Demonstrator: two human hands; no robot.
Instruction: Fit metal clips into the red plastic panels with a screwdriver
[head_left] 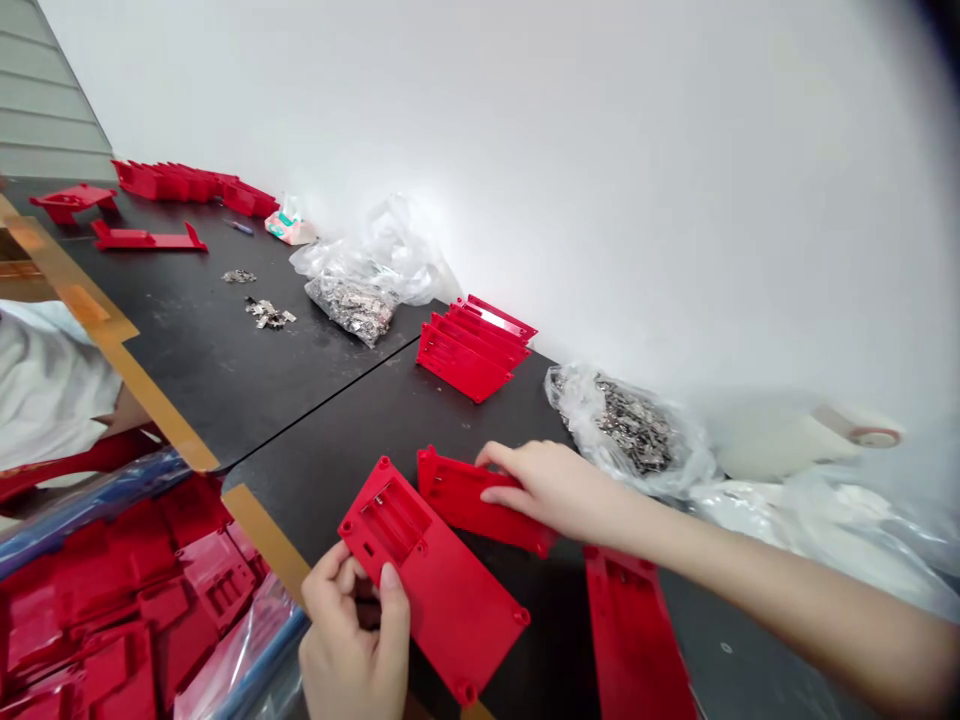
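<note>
My left hand [355, 630] pinches a flat red plastic cover [465, 605] by its edge, thumb on top. This cover has corner posts and a recessed battery compartment with small metal contacts. Just beyond it, my right hand [540, 485] is closed on a second red plastic cover [461, 490], which stands tilted over the black table; some fingers are hidden behind it. Under my right forearm lies a third red cover [637, 640], partly cut off by the bottom of the view. An open plastic bag of small metal contacts [637, 425] sits beyond my right hand.
Several red covers [472, 350] lean in a row near the wall. Farther left are another bag of metal pieces [352, 305], small metal piles [268, 314] and red parts [172, 183]. A plastic-lined box of red covers [120, 560] stands lower left. A person's white sleeve [45, 380] is at left.
</note>
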